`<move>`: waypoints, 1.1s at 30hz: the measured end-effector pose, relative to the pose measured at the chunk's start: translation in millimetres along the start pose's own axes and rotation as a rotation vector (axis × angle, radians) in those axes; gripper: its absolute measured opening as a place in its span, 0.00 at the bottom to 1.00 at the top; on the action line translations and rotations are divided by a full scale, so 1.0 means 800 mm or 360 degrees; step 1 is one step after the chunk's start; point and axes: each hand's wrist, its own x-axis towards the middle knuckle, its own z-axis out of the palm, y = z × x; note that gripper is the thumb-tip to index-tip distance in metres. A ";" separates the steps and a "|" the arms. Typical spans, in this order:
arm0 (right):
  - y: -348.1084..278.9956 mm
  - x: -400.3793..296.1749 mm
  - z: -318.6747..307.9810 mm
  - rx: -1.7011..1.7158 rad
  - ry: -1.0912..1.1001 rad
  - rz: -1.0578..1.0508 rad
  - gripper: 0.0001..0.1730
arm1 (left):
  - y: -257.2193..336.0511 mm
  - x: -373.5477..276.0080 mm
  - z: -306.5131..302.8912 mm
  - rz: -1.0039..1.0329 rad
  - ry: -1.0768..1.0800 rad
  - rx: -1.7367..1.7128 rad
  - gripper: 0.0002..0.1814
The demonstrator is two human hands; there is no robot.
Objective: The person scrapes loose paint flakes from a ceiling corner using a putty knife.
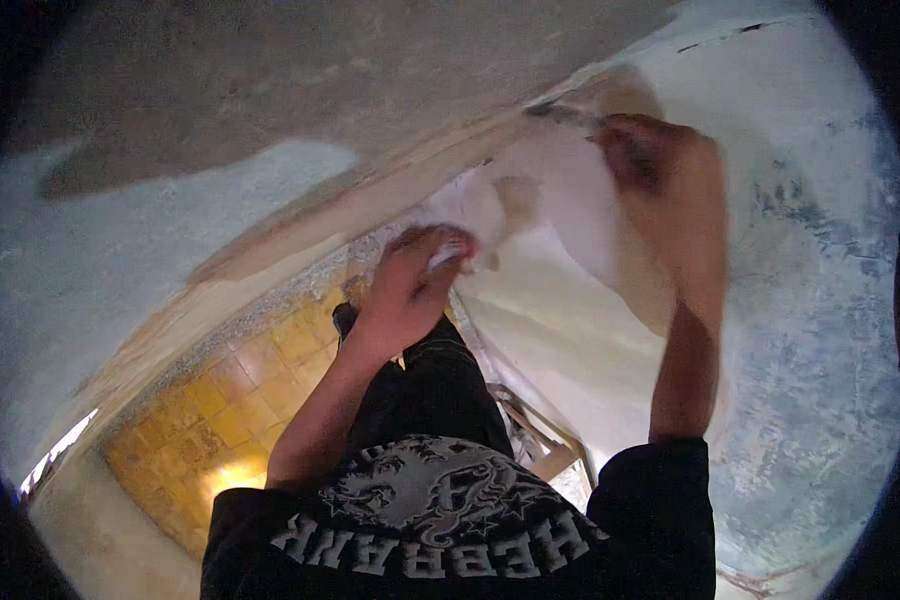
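My right hand (656,157) is raised at the upper right, its fingers closed on a slim tool (574,115). The tool's dark end touches or nearly touches the wall corner (521,120); blur hides whether it is a brush or a scraper. Lower and nearer the middle, my left hand (412,285) is curled around a small whitish object (448,253), too blurred to name. Behind my right forearm, the right-hand wall (802,247) has pale paint and bluish-grey patches. Brownish stains (517,202) show between my hands.
The left wall (195,217) slants across the view, partly in shadow, and meets the right wall in a rough, cracked joint. Below lies a yellow tiled floor (232,390). A wooden-framed object (547,442) stands beside my legs at the right.
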 end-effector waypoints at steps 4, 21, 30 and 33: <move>0.006 -0.011 0.007 -0.0041 -0.0096 -0.0060 0.09 | 0.043 0.083 0.030 0.0458 0.0056 -0.0062 0.18; 0.084 -0.084 0.044 0.1436 0.0744 0.0313 0.63 | 0.072 0.158 0.087 0.1370 0.0522 0.0654 0.25; 0.041 -0.064 -0.010 0.0927 0.0065 0.0454 0.24 | 0.057 0.109 0.107 0.0776 0.0792 0.0200 0.19; 0.019 -0.047 -0.019 0.0715 0.0107 0.0125 0.18 | 0.052 0.103 0.099 0.0795 0.0855 0.0605 0.19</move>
